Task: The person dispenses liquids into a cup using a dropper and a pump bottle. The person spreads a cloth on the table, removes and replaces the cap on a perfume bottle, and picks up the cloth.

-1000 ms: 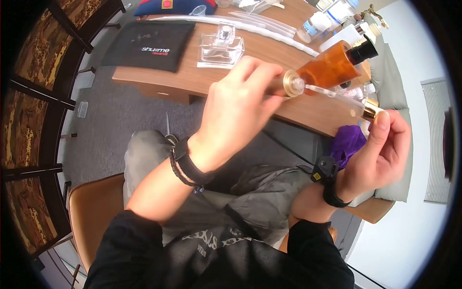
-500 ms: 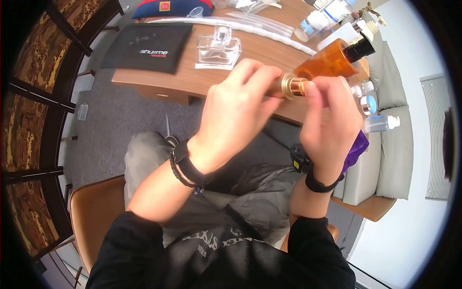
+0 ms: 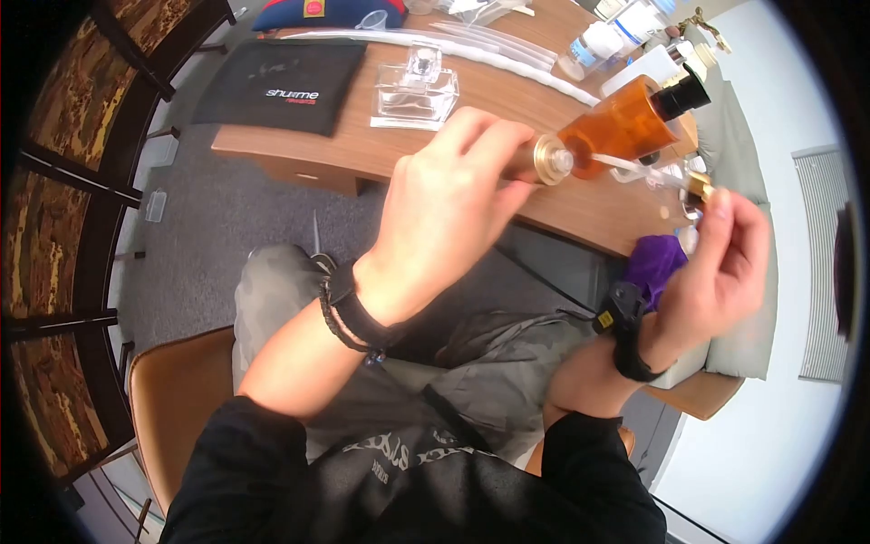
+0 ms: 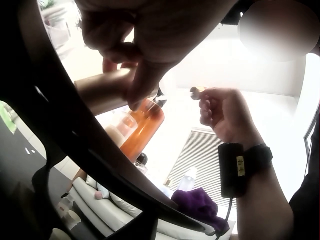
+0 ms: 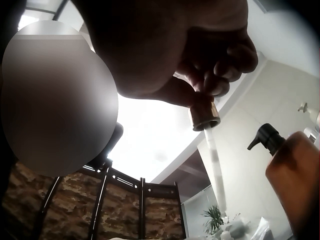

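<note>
In the head view my left hand (image 3: 444, 199) grips a gold serum bottle (image 4: 107, 91) that lies tilted sideways, its uncapped neck pointing right. My right hand (image 3: 720, 272) pinches a dropper (image 5: 204, 116) by its gold cap, off to the right of the bottle. The dropper's clear pipette points back toward the bottle neck, with its tip apart from it and slightly blurred. In the right wrist view the pipette hangs below the cap and whitish stretches show along it. Most of the bottle's body is hidden behind my left fingers in the head view.
Beyond my hands stands an amber pump bottle (image 3: 621, 118) with a black top. A clear glass perfume bottle (image 3: 415, 98) and a black pouch (image 3: 281, 86) sit on the wooden table (image 3: 507, 100). Several white bottles crowd the right side, and a purple cloth (image 3: 657, 263) hangs at the edge.
The dropper was out of the bottle one second ago, then its cap was at the neck half a second ago. Now my right hand has drawn it out to the right; the left hand stays nearly still.
</note>
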A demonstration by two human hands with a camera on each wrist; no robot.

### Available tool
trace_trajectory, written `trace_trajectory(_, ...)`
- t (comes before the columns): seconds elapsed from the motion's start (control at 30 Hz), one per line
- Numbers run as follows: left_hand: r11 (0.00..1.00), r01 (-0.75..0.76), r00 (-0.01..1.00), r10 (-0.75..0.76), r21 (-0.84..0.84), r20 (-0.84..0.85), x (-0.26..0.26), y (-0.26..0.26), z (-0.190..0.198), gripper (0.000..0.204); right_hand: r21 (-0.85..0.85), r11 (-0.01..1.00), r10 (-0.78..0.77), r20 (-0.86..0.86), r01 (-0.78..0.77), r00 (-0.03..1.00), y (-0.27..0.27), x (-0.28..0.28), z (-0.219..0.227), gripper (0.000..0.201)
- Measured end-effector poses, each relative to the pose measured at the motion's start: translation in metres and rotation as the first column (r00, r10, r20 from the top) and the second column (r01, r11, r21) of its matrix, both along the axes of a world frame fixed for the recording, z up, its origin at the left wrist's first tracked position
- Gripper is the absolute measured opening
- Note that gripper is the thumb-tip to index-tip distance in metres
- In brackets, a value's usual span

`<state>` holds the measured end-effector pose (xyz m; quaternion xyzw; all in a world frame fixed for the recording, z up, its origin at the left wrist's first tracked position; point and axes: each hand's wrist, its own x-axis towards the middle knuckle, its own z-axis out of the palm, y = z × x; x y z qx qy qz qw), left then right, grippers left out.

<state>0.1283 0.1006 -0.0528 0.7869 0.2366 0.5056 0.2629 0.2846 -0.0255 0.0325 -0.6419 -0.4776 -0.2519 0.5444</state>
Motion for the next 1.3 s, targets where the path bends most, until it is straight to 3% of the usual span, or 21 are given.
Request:
trace_trajectory(0.13,1.000,-0.009,1.000,0.009,-0.005,-0.018,0.000,-0.001,0.000,0.036,-0.214,0.975,-0.038,0.108,0.061,0.993,0.015,0.011,-0.015,0.008)
trace_trajectory(0.27,1.000,-0.002,1.000,0.002,-0.030,0.005,0.001,0.001,-0.002,0.035,-0.338,0.940,-0.016,0.100,0.049,0.995,0.025,0.011,-0.021,0.010)
trace_trajectory(0.47,0.999,0.003,1.000,-0.003,-0.042,0.014,0.001,0.001,-0.001,0.035,-0.179,0.983,-0.024,0.061,0.035,0.998,0.011,0.010,-0.013,0.005)
trace_trajectory(0.57,1.000,-0.005,1.000,0.004,0.012,0.024,0.002,0.002,-0.002,0.036,0.022,0.995,0.098,-0.049,-0.097,0.994,0.000,-0.002,-0.003,0.006)
trace_trajectory(0.67,1.000,0.009,1.000,-0.009,-0.016,0.007,0.002,0.000,-0.002,0.038,0.064,0.985,0.165,-0.055,-0.161,0.985,-0.004,-0.014,-0.001,0.005)
trace_trajectory(0.73,0.999,-0.009,1.000,0.008,0.050,0.025,0.002,0.002,-0.004,0.038,0.027,0.989,0.143,-0.015,-0.143,0.990,-0.001,-0.018,-0.002,0.005)
trace_trajectory(0.83,1.000,-0.020,1.000,0.020,-0.014,-0.018,-0.002,0.002,-0.001,0.037,-0.030,0.984,0.174,-0.021,-0.175,0.984,0.002,-0.021,-0.001,0.007)
trace_trajectory(1.13,1.000,-0.018,1.000,0.017,0.023,0.017,0.001,0.002,-0.003,0.037,-0.056,0.985,0.169,0.134,-0.163,0.976,-0.003,-0.023,0.002,0.004)
trace_trajectory(1.3,1.000,-0.009,1.000,0.008,0.012,0.013,0.001,0.001,-0.002,0.037,-0.026,0.987,0.161,0.093,-0.160,0.983,0.000,-0.026,0.002,0.004)
